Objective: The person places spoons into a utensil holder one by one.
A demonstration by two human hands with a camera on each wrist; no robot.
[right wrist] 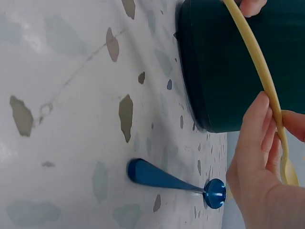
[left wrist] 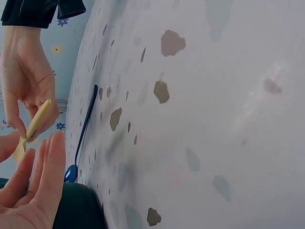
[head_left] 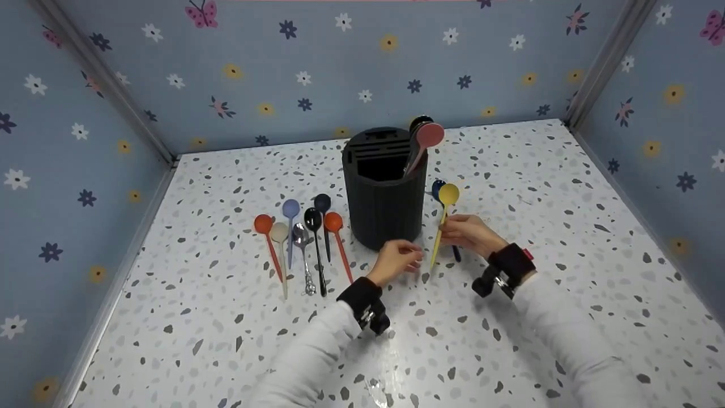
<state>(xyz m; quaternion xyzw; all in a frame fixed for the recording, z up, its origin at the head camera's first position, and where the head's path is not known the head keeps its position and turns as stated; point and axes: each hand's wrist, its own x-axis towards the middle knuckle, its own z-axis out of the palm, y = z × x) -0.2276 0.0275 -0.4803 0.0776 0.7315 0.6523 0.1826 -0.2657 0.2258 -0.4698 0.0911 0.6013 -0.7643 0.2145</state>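
My right hand point(head_left: 473, 233) pinches the yellow spoon point(head_left: 448, 195) by its handle, bowl up and handle end pointing down, just right of the black ribbed utensil holder point(head_left: 385, 212). In the right wrist view the thumb and fingers meet on the handle near the bowl. A dark blue spoon point(right wrist: 167, 179) lies on the table beneath that hand. My left hand point(head_left: 393, 262) hovers in front of the holder with nothing in it, fingers loosely bent. The left wrist view shows its fingers point(left wrist: 52, 167) extended near the yellow spoon.
A pink spoon point(head_left: 430, 135) and darker ones stand in the holder's right side. Slots cross its top at the back. Left of it lie several spoons, among them an orange one point(head_left: 333, 221), a black one point(head_left: 312, 219) and a silver one point(head_left: 301, 233). Flowered walls point(head_left: 362, 68) enclose the speckled table.
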